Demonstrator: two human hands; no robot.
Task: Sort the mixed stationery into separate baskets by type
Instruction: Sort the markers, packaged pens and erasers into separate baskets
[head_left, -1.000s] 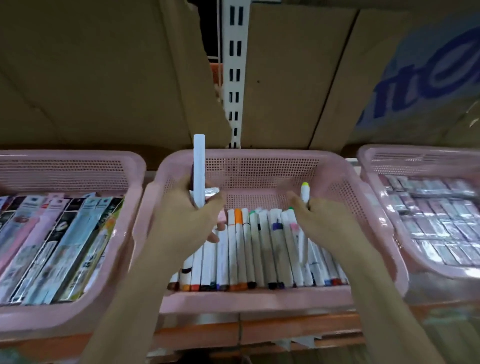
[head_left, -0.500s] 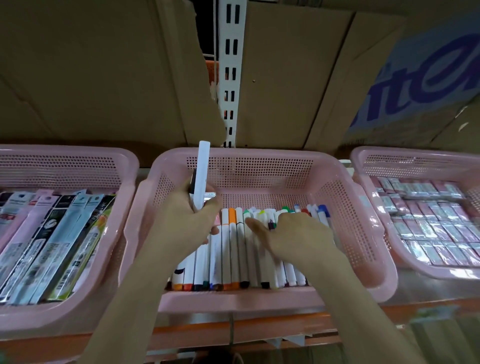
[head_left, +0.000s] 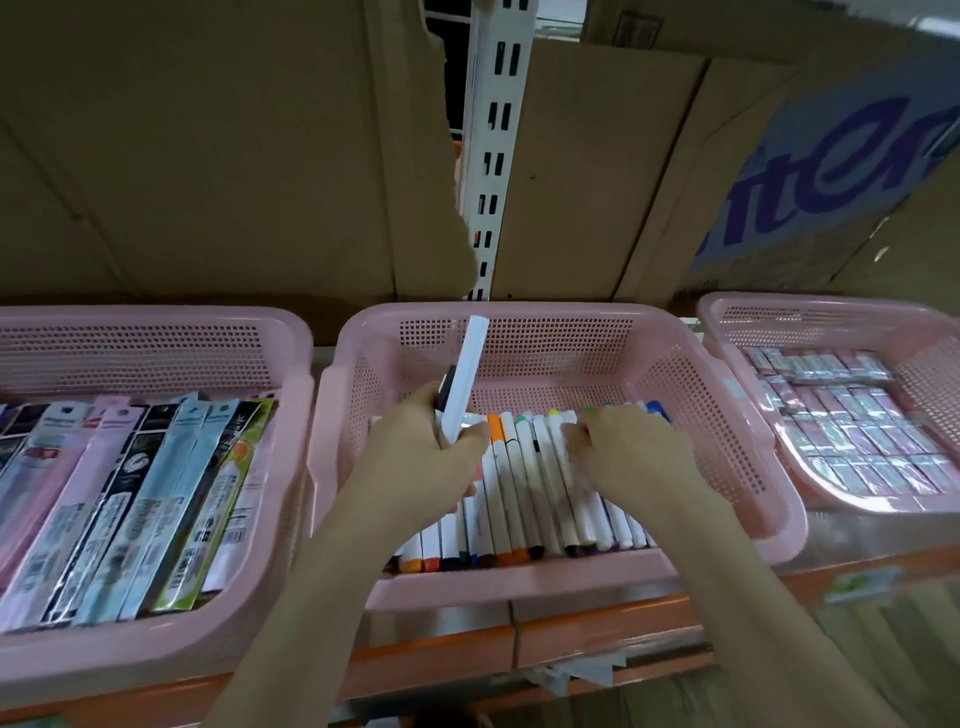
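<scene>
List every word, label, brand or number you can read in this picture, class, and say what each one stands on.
"iter", large purple letters cut off at the frame edge: on the cardboard box at upper right.
Print and barcodes on the flat packets in the left basket: too blurred to read.
Markers in the middle basket: no legible text.
Wrapped packs in the right basket: unreadable.

A second ago our right hand (head_left: 631, 457) held a yellow-tipped marker upright above the row of markers (head_left: 524, 483) in the middle pink basket (head_left: 727, 415); now that hand lies low on the row, fingers curled down among the barrels, the marker no longer raised. The white marker (head_left: 467, 374) in our left hand (head_left: 436, 457) has tipped from upright to leaning right.
</scene>
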